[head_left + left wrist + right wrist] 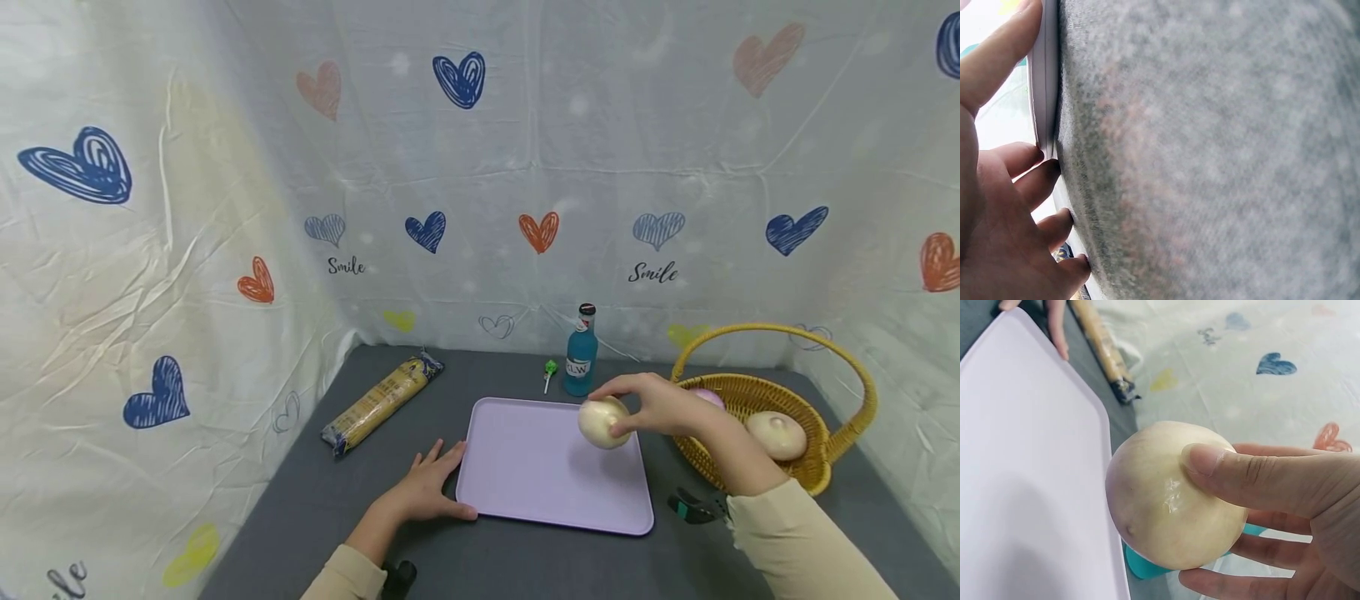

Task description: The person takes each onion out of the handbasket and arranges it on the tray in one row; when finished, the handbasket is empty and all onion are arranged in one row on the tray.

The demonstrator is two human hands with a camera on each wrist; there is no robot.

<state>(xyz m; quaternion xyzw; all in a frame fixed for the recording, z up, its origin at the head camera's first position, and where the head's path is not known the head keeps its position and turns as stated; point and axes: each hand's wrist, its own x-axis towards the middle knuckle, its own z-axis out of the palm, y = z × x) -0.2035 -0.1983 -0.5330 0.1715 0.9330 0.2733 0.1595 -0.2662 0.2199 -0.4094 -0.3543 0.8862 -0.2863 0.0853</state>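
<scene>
My right hand [648, 404] holds a pale, glossy round onion [602, 422] between thumb and fingers, above the right part of a lilac tray [540, 467]. In the right wrist view the thumb presses one side of the onion [1169, 506] and the fingers reach round behind it. My left hand [427, 487] rests at the tray's near left corner, fingers spread. Its thumb [1007, 50] touches the tray's edge [1044, 94] in the left wrist view, and fingertips meet the rim farther along.
A yellow wicker basket [731, 392] with a tall handle stands at right, holding another pale onion [777, 435] and a pinkish-purple round thing [707, 397]. Behind the tray are a blue bottle [581, 354] and a green lollipop [551, 369]. A yellow noodle packet [382, 402] lies at left.
</scene>
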